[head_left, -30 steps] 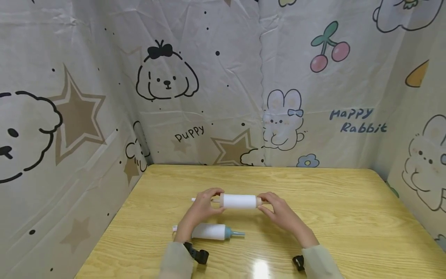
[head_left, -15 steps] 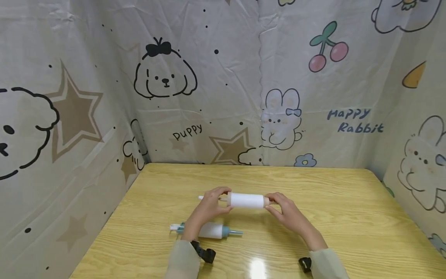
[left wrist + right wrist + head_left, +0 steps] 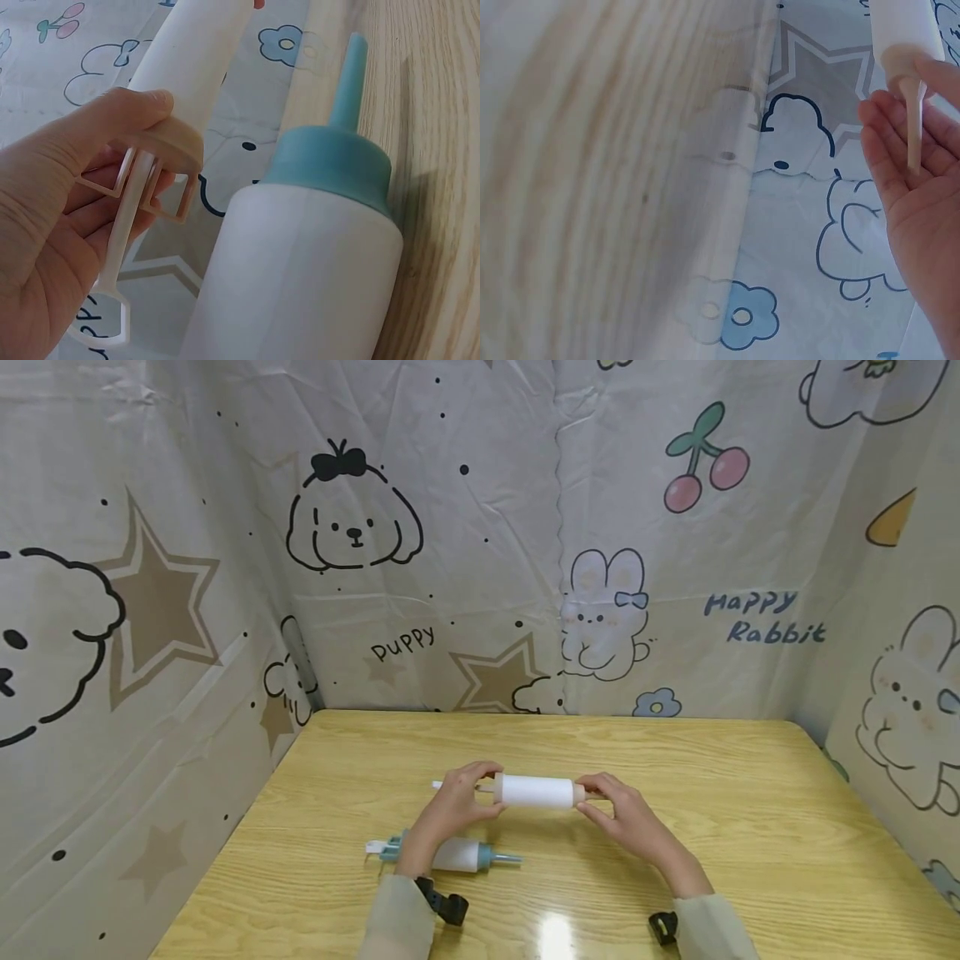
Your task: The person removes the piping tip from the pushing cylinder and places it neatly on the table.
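Observation:
Both hands hold a white icing syringe (image 3: 537, 792) with beige ends, level above the table. The left hand (image 3: 456, 803) grips its handle end, thumb on the collar; in the left wrist view the beige finger loops and white plunger ring (image 3: 124, 322) show by the palm. At the nozzle end, the right hand (image 3: 621, 814) pinches the beige cap, and the thin nozzle (image 3: 913, 127) points into the palm in the right wrist view. A second syringe (image 3: 457, 855), white with teal ends, lies on the table under the left wrist, which hides part of it.
The wood-grain table (image 3: 720, 777) is bounded at the back and sides by a printed cloth (image 3: 480, 560) with cartoon animals. Black wrist straps with cameras (image 3: 450, 908) sit below each hand.
Both hands have moved right with the beige-ended syringe, mostly in the first half second. More of the teal syringe's handle end shows now. The head view has shifted slightly.

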Demonstrator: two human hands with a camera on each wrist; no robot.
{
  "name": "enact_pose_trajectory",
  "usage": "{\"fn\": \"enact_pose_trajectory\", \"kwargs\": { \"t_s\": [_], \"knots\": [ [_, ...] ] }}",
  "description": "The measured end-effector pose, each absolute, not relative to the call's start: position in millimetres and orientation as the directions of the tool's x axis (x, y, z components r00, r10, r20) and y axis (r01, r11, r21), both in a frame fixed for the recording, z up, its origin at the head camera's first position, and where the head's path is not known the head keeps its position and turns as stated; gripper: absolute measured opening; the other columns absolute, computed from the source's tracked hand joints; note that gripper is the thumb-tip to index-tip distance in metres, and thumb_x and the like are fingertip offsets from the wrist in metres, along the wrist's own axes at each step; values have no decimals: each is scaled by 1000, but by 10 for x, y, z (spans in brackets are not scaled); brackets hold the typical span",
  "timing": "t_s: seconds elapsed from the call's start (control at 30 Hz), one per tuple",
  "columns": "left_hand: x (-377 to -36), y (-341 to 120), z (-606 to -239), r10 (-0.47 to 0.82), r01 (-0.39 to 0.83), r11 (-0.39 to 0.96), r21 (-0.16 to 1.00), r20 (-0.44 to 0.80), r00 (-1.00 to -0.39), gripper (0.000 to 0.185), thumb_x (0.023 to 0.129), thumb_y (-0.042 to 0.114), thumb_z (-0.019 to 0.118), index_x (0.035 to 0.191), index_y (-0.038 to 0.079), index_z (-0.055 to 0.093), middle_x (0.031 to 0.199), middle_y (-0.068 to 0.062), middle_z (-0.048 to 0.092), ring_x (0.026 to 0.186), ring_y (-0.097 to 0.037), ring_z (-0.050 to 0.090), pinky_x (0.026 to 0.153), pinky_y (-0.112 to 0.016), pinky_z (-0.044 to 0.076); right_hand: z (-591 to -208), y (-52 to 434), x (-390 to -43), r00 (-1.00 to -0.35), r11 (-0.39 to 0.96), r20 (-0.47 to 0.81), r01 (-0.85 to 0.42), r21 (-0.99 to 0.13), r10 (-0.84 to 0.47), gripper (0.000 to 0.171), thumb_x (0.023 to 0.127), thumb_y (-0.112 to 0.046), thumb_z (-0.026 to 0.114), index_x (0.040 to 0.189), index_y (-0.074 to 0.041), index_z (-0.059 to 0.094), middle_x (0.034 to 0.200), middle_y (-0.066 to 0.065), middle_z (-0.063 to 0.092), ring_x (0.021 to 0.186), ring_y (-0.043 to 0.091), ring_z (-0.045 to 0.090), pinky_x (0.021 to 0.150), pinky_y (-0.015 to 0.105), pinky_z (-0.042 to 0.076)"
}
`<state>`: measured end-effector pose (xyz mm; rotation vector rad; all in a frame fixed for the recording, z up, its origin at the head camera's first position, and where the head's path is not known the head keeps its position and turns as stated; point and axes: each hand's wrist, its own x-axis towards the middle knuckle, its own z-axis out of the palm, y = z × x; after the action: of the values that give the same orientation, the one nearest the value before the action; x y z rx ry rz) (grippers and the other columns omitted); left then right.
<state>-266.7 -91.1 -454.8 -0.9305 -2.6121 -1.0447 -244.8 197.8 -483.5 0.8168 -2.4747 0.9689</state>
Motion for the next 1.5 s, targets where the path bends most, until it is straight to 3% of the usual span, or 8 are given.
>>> {"fn": "enact_pose_trajectory", "kwargs": {
  "t_s": [0.23, 0.33, 0.63, 1.1, 1.2, 1.4, 1.5],
  "knots": [
    [-2673, -911, -4552, 484, 610, 556, 565, 377, -790, 45, 81, 11, 80, 121, 1, 62, 120, -15, 67, 108, -27, 66, 83, -34, 61, -4814, 2018, -2488, -908, 509, 292, -411, -756, -299, 36, 94, -25, 66, 124, -7, 61, 119, 14, 68, 109, 34, 66, 86, 39, 59],
    [-2673, -909, -4552, 484, 609, 564, 558, 375, -791, 46, 81, 13, 80, 121, 1, 62, 120, -14, 67, 107, -27, 67, 84, -34, 61, -4805, 2049, -2516, -938, 480, 204, -321, -816, -281, 36, 98, -30, 60, 127, -8, 61, 122, 14, 67, 113, 34, 63, 88, 36, 57],
    [-2681, -906, -4567, 482, 608, 585, 536, 373, -793, 45, 81, 15, 80, 120, 3, 63, 120, -13, 68, 105, -25, 67, 84, -36, 60, -4794, 2107, -2593, -939, 406, 85, -224, -886, -332, 34, 103, -29, 50, 117, -2, 65, 109, 16, 68, 97, 18, 65, 91, 45, 56],
    [-2683, -913, -4573, 492, 626, 569, 533, 389, -779, 44, 80, 13, 80, 118, 1, 63, 118, -14, 69, 103, -25, 68, 83, -35, 60, -4821, 2078, -2652, -903, 373, 68, -243, -895, -424, 32, 102, -26, 53, 109, 2, 66, 101, 17, 69, 87, 8, 66, 87, 39, 57],
    [-2686, -922, -4581, 493, 607, 558, 566, 362, -791, 45, 81, 13, 79, 121, 1, 63, 120, -15, 68, 103, -26, 69, 81, -31, 61, -4828, 2070, -2644, -904, 381, 70, -247, -891, -421, 32, 101, -26, 55, 112, 2, 65, 106, 18, 69, 93, 13, 67, 90, 40, 57],
    [-2678, -949, -4588, 484, 568, 547, 615, 322, -814, 46, 83, 13, 78, 124, 1, 61, 122, -16, 67, 105, -28, 69, 81, -27, 61, -4832, 2045, -2626, -914, 389, 83, -250, -887, -397, 35, 96, -27, 63, 118, 1, 62, 119, 22, 66, 115, 37, 63, 92, 36, 58],
    [-2674, -961, -4588, 484, 569, 556, 606, 320, -814, 47, 83, 14, 78, 125, 2, 61, 124, -15, 66, 105, -28, 69, 82, -28, 61, -4827, 2026, -2623, -922, 400, 98, -256, -880, -374, 34, 93, -26, 67, 117, -2, 64, 121, 20, 66, 119, 40, 60, 91, 32, 57]
  ]
}}
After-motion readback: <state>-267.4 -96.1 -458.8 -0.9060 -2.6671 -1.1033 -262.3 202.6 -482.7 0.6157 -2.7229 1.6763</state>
